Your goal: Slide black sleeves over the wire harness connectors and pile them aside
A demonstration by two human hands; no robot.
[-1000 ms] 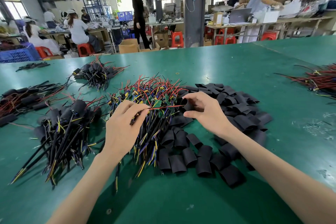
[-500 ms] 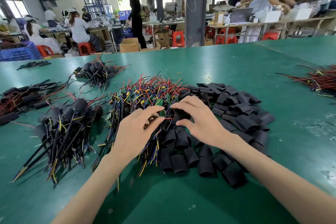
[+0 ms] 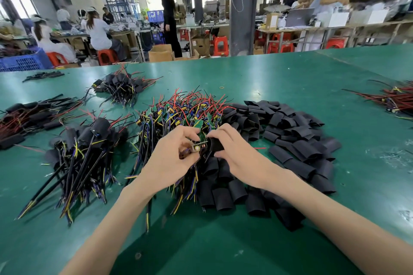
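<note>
At the left of the frame, finished harnesses (image 3: 85, 154) lie heaped on the green table (image 3: 268, 78), their connectors already covered in black, with further such heaps at the far left (image 3: 29, 118) and toward the upper left (image 3: 121, 87). At centre sits the stock of bare harnesses (image 3: 178, 114), red, blue and yellow leads fanned out with green boards uppermost. Just below it, the left hand (image 3: 169, 163) pinches one connector (image 3: 196, 147) between thumb and curled fingers, the wires trailing down beneath the palm. Immediately to its right, the right hand (image 3: 237, 152) grips a black sleeve (image 3: 215, 144) with fingers and thumb curled around it, the sleeve's open end facing the connector. A second ago the two hands were apart, the right one reaching into the loose sleeves (image 3: 290, 136) at centre right; they have since closed together, so that sleeve and connector now touch or nearly touch. The selection step thus appears complete and the sliding-on appears to be starting; whether the connector has entered the sleeve cannot be told. At the far right edge lies a separate bundle of red wires (image 3: 393, 100).
</note>
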